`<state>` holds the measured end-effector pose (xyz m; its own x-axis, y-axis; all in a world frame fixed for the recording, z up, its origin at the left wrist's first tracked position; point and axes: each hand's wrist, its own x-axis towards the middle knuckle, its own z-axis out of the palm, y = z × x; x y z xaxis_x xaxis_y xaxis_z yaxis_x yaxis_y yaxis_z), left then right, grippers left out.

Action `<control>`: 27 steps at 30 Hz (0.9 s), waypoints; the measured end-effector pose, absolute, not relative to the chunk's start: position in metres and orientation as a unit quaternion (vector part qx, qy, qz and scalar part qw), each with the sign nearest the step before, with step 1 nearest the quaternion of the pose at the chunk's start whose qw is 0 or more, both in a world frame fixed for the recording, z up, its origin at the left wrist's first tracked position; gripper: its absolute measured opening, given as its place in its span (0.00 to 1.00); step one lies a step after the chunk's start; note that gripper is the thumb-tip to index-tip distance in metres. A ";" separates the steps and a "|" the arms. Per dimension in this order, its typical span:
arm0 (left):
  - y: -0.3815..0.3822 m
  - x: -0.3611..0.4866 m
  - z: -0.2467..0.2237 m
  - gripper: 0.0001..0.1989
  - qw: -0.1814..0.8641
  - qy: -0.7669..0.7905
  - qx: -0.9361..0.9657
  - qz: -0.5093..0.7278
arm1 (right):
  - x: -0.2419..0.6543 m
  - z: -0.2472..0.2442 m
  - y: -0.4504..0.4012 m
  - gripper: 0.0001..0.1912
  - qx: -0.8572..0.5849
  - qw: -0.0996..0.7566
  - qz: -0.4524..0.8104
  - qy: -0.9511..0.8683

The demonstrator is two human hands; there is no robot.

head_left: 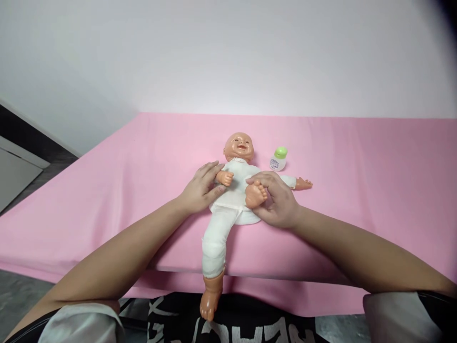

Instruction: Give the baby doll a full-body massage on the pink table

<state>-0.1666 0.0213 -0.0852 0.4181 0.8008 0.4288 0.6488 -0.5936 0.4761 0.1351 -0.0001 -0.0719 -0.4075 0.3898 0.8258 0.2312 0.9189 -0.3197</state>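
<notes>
A baby doll [233, 186] in a white cloth body lies on its back, its bald head pointing away from me. My left hand [203, 187] rests around the doll's arm on the left, fingers at the shoulder and thumb at its side; the small doll hand pokes out between them. With my right hand [278, 197] I grip the doll's raised, bent leg, so its bare foot [256, 194] faces me. The other leg stretches toward me past the table's front edge. Just right of the doll's head stands a small clear bottle [277, 162] with a green cap.
Pink cloth [357, 190] covers the table and hangs over its front edge. A white wall [228, 57] rises behind it. At the far left is a pale cabinet-like panel [17, 174] with a dark band above.
</notes>
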 end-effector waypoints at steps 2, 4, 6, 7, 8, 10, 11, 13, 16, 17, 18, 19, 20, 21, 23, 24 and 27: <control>0.025 -0.169 -0.086 0.31 0.154 0.449 0.796 0.375 | 0.134 -0.063 -0.011 0.28 -0.162 0.505 0.069 -0.845; 0.031 -0.172 -0.088 0.28 0.220 0.453 0.743 0.442 | 0.132 -0.050 -0.024 0.25 -0.135 0.489 0.070 -0.859; 0.037 -0.176 -0.088 0.27 0.286 0.456 0.665 0.518 | 0.129 -0.037 -0.039 0.21 -0.107 0.454 0.088 -0.880; 0.040 -0.179 -0.087 0.28 0.317 0.464 0.618 0.549 | 0.127 -0.032 -0.046 0.18 -0.092 0.427 0.100 -0.894; 0.042 -0.182 -0.086 0.28 0.349 0.475 0.569 0.573 | 0.125 -0.029 -0.054 0.16 -0.075 0.395 0.110 -0.909; 0.048 -0.189 -0.081 0.29 0.404 0.503 0.473 0.601 | 0.120 -0.029 -0.070 0.10 -0.040 0.320 0.118 -0.939; 0.050 -0.193 -0.078 0.30 0.419 0.518 0.435 0.606 | 0.118 -0.032 -0.078 0.09 -0.024 0.282 0.113 -0.952; 0.055 -0.201 -0.074 0.31 0.413 0.554 0.388 0.610 | 0.114 -0.043 -0.092 0.08 -0.001 0.214 0.087 -0.973; 0.063 -0.212 -0.075 0.32 0.354 0.622 0.382 0.585 | 0.112 -0.059 -0.104 0.09 0.018 0.165 0.039 -0.985; 0.064 -0.216 -0.076 0.31 0.329 0.646 0.393 0.565 | 0.112 -0.063 -0.106 0.09 0.022 0.162 0.029 -0.986; 0.066 -0.219 -0.078 0.28 0.305 0.669 0.408 0.542 | 0.113 -0.066 -0.106 0.08 0.025 0.164 0.022 -0.986; 0.066 -0.222 -0.079 0.26 0.283 0.688 0.425 0.516 | 0.114 -0.068 -0.105 0.07 0.030 0.168 0.019 -0.985; 0.066 -0.225 -0.081 0.25 0.262 0.704 0.445 0.488 | 0.116 -0.068 -0.103 0.06 0.034 0.173 0.018 -0.984; 0.066 -0.227 -0.081 0.25 0.243 0.716 0.467 0.458 | 0.117 -0.069 -0.101 0.06 0.041 0.177 0.021 -0.983; 0.064 -0.229 -0.082 0.26 0.208 0.732 0.515 0.394 | 0.118 -0.070 -0.096 0.10 0.051 0.194 0.037 -0.979; 0.064 -0.230 -0.082 0.27 0.190 0.738 0.537 0.362 | 0.118 -0.071 -0.093 0.13 0.055 0.211 0.052 -0.975; 0.062 -0.228 -0.080 0.26 0.137 0.739 0.591 0.293 | 0.117 -0.078 -0.085 0.20 0.063 0.287 0.133 -0.946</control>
